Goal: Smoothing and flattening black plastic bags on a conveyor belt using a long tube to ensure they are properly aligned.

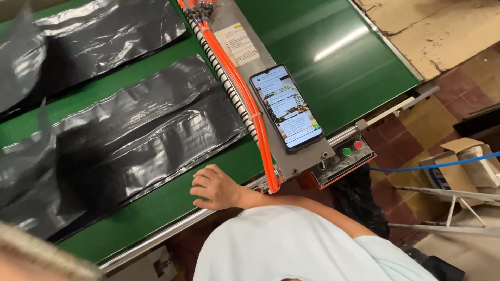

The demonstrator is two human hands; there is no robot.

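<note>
Green conveyor belt (pixel 172 200) carries black plastic bags (pixel 140 140); right hand (pixel 216 187) rests on its edge.

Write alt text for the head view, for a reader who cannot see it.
One hand rests with curled fingers on a green conveyor belt beside flat, shiny black plastic bags. A smartphone with a lit screen lies on a grey metal bar next to orange tubes, above a red and green button panel.
</note>
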